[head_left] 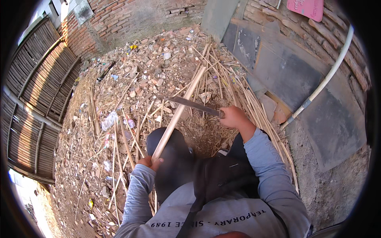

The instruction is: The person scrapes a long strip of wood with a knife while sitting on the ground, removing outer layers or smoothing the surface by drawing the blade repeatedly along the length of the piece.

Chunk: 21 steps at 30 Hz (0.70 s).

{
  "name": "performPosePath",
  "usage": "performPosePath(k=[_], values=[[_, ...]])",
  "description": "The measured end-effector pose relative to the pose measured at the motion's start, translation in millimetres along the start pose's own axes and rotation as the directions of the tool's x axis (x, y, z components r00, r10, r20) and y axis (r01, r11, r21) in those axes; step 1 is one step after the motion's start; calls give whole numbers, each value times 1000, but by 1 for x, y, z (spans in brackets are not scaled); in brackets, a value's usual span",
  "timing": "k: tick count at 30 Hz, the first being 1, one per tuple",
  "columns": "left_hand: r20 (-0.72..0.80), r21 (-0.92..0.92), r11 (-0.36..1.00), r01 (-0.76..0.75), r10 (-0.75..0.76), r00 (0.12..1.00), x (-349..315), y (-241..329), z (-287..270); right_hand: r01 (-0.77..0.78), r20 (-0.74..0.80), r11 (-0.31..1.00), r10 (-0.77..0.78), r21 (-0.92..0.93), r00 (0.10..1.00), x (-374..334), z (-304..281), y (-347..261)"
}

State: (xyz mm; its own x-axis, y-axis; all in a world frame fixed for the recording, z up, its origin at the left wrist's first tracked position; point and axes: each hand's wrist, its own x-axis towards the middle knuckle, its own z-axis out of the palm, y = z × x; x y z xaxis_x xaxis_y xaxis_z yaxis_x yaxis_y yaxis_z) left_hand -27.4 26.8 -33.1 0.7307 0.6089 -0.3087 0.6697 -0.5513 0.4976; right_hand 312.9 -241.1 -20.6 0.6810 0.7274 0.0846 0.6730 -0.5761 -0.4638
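Note:
My left hand (150, 163) is closed around the near end of a long, pale bamboo strip (174, 118). The strip slants up and away to the right, passing over my left knee. In my right hand (234, 118) is the handle of a machete (196, 105) with a dark, worn blade. Its blade points left and lies across the strip near the middle; whether the edge bites into the bamboo I cannot tell. Both hands' fingers are wrapped round what they hold.
Split bamboo strips (254, 104) lie in a bundle at my right, with more sticks (119, 154) at my left. Rubble and litter (147, 71) cover the ground. Grey panels (285, 75) and a white pipe (329, 75) stand along the right brick wall; a bamboo fence (35, 95) is at left.

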Motion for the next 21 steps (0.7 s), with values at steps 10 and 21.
performPosePath(k=[10, 21], values=[[25, 191, 980, -52, 48, 999, 3, 0, 1, 150, -149, 988, -144, 29, 978, -1, -7, -3], [-314, 135, 986, -100, 139, 939, -41, 17, 3, 65, -219, 988, -94, -137, 971, -2, -19, -37]])
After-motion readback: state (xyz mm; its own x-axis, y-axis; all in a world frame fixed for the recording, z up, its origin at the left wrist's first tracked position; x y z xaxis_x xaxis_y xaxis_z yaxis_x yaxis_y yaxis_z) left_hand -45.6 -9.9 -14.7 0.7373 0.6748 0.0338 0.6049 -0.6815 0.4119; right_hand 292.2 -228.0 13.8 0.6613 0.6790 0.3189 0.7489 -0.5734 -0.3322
